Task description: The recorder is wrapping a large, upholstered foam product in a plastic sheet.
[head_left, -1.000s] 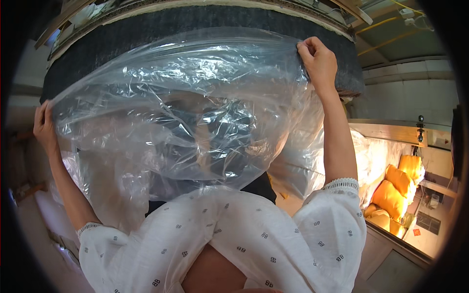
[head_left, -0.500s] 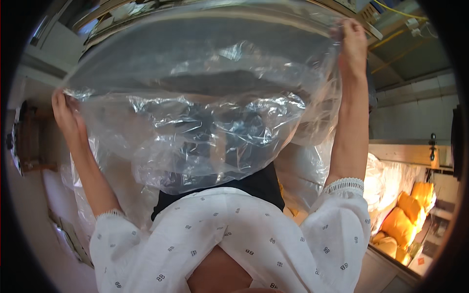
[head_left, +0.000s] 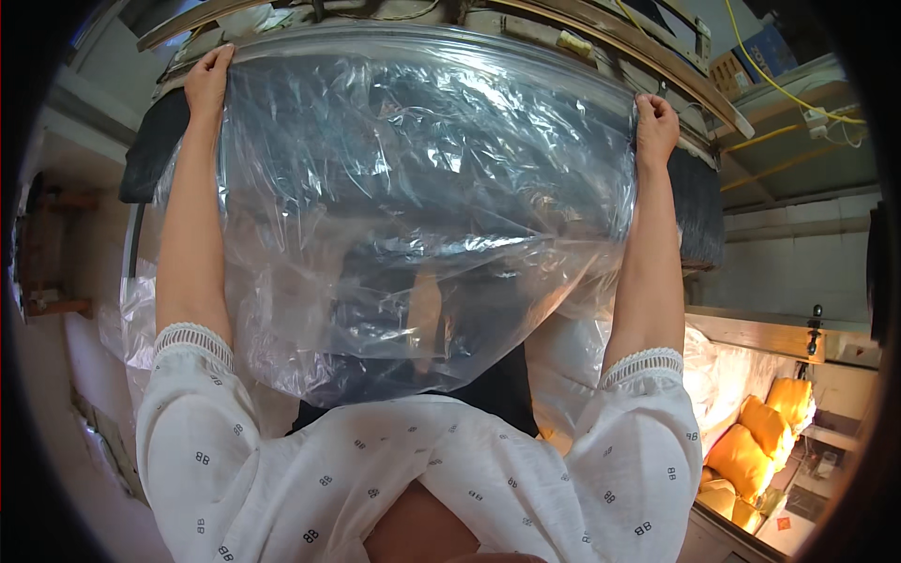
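A wide, crinkled clear plastic sheet (head_left: 413,178) spreads between my outstretched arms and hangs down toward my waist. Its far left corner is pinched in my left hand (head_left: 208,83), fingers closed. At the far right corner, my right hand (head_left: 657,129) pinches the same edge between thumb and fingers. The far edge is drawn fairly straight and lies over a dark cloth-covered surface (head_left: 155,150), which shows at both sides and through the plastic. Whether the sheet is a single layer or a bag I cannot tell.
Beyond the sheet runs a long wooden rail (head_left: 648,52) with a ledge. A yellow cord (head_left: 760,75) hangs at the far right. Yellow-orange bundles (head_left: 751,446) lie brightly lit at the lower right. More clear plastic (head_left: 139,300) hangs at the left.
My left hand has moved up and to the right, away from me. My right hand has come slightly lower. The sheet's far edge has settled straighter across the dark surface.
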`<action>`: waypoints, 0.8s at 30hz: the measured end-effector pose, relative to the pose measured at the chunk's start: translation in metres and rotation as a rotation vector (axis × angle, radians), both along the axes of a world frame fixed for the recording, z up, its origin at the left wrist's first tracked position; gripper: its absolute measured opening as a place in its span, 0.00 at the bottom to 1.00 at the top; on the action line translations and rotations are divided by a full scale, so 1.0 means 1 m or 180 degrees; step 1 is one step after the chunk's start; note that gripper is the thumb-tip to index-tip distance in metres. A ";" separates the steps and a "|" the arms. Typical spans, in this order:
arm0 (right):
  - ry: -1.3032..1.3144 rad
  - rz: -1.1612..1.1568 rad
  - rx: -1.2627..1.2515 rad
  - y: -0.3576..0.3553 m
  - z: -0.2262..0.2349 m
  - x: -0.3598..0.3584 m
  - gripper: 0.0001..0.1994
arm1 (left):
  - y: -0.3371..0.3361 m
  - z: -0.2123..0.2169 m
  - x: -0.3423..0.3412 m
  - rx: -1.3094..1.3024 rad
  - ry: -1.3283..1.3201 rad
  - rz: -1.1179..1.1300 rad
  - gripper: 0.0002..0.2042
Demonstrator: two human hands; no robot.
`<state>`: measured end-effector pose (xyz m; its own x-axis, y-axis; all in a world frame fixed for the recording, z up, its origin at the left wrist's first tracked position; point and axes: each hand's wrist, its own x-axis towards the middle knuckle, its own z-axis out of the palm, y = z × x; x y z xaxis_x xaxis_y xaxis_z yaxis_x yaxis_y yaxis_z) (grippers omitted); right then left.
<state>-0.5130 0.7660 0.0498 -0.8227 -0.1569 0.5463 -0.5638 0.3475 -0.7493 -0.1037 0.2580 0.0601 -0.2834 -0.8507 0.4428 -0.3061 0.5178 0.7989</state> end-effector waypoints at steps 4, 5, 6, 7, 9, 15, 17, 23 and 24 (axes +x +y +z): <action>-0.0154 -0.0278 0.0289 -0.005 0.007 0.002 0.14 | -0.006 0.001 -0.014 -0.0033 0.0034 -0.0064 0.18; -0.0148 -0.0291 0.0307 -0.004 0.007 0.001 0.14 | -0.005 0.004 -0.016 -0.0062 -0.0116 -0.0033 0.18; -0.0072 -0.0487 0.0481 -0.002 0.008 0.001 0.16 | -0.003 0.005 -0.018 -0.0045 -0.0110 -0.0048 0.18; -0.0002 -0.0674 0.0647 -0.004 0.010 0.003 0.18 | 0.000 0.009 -0.018 -0.0144 -0.0390 0.0198 0.18; 0.0085 -0.0820 0.0636 -0.007 0.011 0.009 0.19 | 0.001 0.007 -0.020 -0.0234 -0.0673 0.0428 0.17; 0.0046 -0.1143 0.0106 -0.009 0.011 0.006 0.18 | -0.025 0.000 0.004 0.0387 -0.0276 0.0050 0.16; 0.0130 -0.1065 -0.0277 0.000 0.009 -0.003 0.16 | -0.023 -0.004 -0.005 0.0466 -0.0146 -0.0006 0.17; -0.0021 -0.1358 -0.0330 0.000 0.018 -0.004 0.22 | -0.010 0.011 -0.003 0.0204 -0.0039 0.0108 0.19; -0.0009 -0.1372 -0.0362 -0.001 0.020 -0.002 0.22 | -0.020 0.004 0.002 -0.0327 -0.0301 0.0157 0.20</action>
